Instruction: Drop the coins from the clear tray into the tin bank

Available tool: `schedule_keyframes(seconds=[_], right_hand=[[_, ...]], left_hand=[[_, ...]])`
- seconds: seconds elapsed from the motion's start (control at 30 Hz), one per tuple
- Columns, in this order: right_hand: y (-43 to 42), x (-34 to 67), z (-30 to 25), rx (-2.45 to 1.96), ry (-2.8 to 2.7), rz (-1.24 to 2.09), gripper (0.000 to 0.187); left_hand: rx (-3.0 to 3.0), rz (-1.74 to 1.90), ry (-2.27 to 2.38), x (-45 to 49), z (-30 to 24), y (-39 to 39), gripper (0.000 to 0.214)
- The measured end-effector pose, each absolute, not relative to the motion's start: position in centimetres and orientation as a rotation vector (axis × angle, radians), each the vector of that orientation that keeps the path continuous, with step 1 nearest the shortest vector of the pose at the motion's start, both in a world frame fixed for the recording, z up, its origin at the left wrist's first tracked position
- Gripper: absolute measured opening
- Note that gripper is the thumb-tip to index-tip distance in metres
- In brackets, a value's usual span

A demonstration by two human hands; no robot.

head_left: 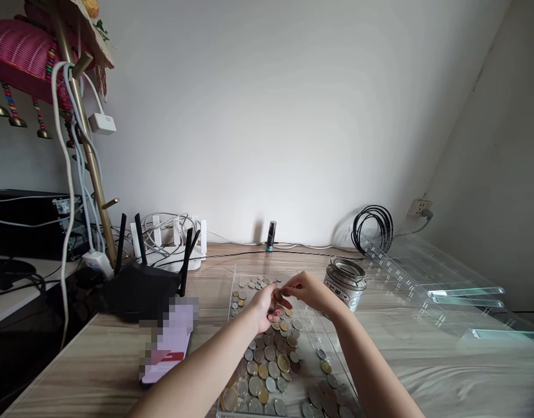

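Above a clear acrylic tray (pixel 296 400) spread with many loose coins (pixel 269 353), my two hands meet. My left hand (pixel 265 307) is half turned up, its fingers curled around coins (pixel 278 295) that show only in part. Thumb and fingertips of my right hand (pixel 308 290) are pinched together at the left hand's fingers, touching a coin there; how much of it each hand grips is hard to make out. Smaller coins lie at the tray's far left. A silvery jar (pixel 346 283) with dark lettering stands just right of the tray.
Clear acrylic panels (pixel 450 302) are stacked at the right. A phone (pixel 171 342) lies left of my forearm, near a black router (pixel 140 287) and a white router (pixel 180 255). A small dark bottle (pixel 271 236) and coiled black cable (pixel 372 229) are by the wall.
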State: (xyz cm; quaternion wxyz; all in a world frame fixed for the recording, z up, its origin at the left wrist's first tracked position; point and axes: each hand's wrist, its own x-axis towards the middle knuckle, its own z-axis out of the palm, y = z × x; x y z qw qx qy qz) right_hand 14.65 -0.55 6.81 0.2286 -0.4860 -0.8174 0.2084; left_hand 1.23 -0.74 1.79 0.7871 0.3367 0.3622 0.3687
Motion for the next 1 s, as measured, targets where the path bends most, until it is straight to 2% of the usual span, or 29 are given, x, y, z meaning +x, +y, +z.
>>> schedule_keyframes(seconds=[0.1, 0.23, 0.37, 0.67, 0.83, 0.9, 1.0], right_hand=[[-0.5, 15.8, 7.9, -1.379, -2.051, 0.329, 0.024], [-0.1, 20.1, 10.1, -1.733, -1.598, -0.07, 0.021], [0.3, 24.0, 10.3, -1.977, -1.447, -0.148, 0.019], [0.8, 25.7, 8.6, -1.855, -1.541, -0.121, 0.019], [0.0, 22.9, 8.9, -1.632, -1.388, -0.471, 0.029], [-0.4, 20.2, 8.7, -1.51, -1.497, -0.371, 0.03], [-0.7, 16.0, 7.4, -1.418, -1.99, 0.03, 0.024]], left_hand=[[0.72, 0.822, 0.834, 1.2, 1.8, -0.8, 0.026], [0.708, 0.79, 0.908, 1.1, 1.6, -0.6, 0.019], [0.734, 0.733, 0.897, 1.1, 1.3, -0.4, 0.018], [0.704, 0.724, 0.894, 1.1, 1.1, -0.2, 0.023], [0.683, 0.767, 0.843, 1.1, 1.3, -0.2, 0.037], [0.687, 0.791, 0.817, 1.1, 1.4, -0.3, 0.042], [0.695, 0.833, 0.79, 1.2, 1.4, -0.3, 0.045]])
